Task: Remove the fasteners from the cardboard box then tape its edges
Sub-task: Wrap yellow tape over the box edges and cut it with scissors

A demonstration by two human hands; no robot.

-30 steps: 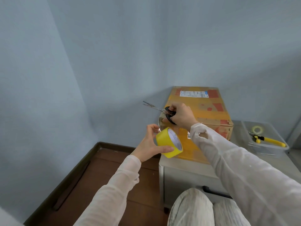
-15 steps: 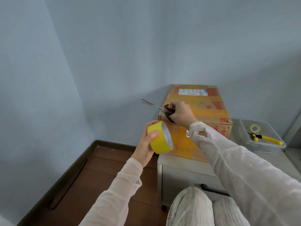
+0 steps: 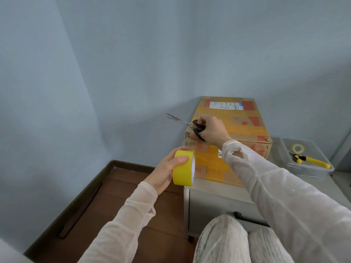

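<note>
The left hand (image 3: 164, 170) grips a tape roll (image 3: 182, 172); right hand (image 3: 213, 130), farther out, holds scissors (image 3: 180, 121).

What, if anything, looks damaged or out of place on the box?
The cardboard box looks worn: its near top edge is crumpled and torn toward the right corner, with patchy old tape. The right hand holds scissors at the left corner.

head-worn view, looking forward and down, close over hands (image 3: 210, 130)
</note>
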